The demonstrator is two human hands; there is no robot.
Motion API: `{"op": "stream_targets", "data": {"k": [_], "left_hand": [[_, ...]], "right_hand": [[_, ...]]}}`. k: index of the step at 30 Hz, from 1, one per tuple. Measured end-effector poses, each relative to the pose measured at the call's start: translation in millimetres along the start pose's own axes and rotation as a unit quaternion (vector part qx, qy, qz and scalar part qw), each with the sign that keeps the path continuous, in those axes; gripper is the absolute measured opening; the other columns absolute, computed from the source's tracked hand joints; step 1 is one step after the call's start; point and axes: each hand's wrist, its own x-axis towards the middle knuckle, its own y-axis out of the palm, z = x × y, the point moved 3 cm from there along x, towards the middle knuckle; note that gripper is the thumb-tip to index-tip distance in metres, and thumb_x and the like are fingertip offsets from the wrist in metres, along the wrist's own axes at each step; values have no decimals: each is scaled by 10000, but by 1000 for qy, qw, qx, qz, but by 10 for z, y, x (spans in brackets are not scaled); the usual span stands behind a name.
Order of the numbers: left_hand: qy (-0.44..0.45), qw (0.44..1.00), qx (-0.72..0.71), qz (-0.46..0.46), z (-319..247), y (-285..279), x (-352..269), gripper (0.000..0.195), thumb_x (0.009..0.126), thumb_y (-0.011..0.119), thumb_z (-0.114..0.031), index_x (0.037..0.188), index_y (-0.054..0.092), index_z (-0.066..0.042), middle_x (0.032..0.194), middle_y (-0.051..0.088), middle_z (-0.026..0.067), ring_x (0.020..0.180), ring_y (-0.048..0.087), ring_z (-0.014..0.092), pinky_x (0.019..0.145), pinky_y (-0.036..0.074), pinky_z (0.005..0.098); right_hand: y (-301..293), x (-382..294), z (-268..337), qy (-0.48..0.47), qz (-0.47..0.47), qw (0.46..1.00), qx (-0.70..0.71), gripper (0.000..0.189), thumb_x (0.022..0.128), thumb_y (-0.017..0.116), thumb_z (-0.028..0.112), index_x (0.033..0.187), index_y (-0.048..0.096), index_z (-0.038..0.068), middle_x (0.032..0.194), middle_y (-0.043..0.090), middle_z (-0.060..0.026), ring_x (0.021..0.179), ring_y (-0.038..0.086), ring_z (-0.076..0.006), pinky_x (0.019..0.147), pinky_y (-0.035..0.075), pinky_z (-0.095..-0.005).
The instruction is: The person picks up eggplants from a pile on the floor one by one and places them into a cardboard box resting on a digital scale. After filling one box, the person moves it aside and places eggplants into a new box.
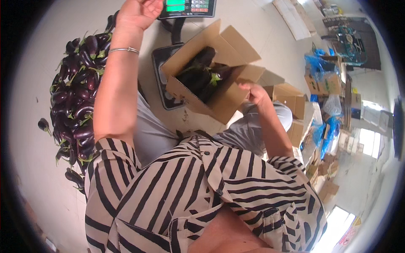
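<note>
An open cardboard box (196, 102) sits askew in front of me, with several dark purple eggplants (197, 76) inside and its flaps up. My right hand (257, 93) grips the near right edge of this box. Under and behind the box shows the black-rimmed platform (158, 63) of a floor scale; whether the box rests fully on it cannot be told. My left hand (142, 12) is raised at the top edge, beside the scale's lit display (188, 8). Its fingers are partly curled and partly cut off, and no object shows in them.
A large heap of eggplants (79, 82) lies on the floor to my left, with a single eggplant (43, 125) apart from it. Another open carton (289, 98) stands beyond my right knee. Boxes with blue plastic bags (322, 76) and a flat white carton (291, 19) lie further right.
</note>
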Motion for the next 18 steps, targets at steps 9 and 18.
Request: {"op": "stream_targets", "data": {"k": [9, 18], "left_hand": [[-2, 999, 29, -35, 61, 70, -42, 110, 825, 536, -93, 925, 552, -50, 772, 629, 70, 700, 629, 209, 538, 508, 290], [-14, 999, 35, -35, 152, 153, -87, 93, 825, 544, -94, 895, 550, -34, 755, 630, 70, 674, 629, 194, 521, 501, 269]], "right_hand": [[563, -903, 175, -481, -453, 579, -478, 659, 755, 648, 248, 1268, 333, -20, 1250, 393, -244, 1169, 375, -365, 974, 290, -454], [764, -674, -486, -204, -206, 692, -661, 491, 786, 537, 280, 1158, 448, -29, 1203, 455, -225, 1119, 441, -357, 970, 326, -372]]}}
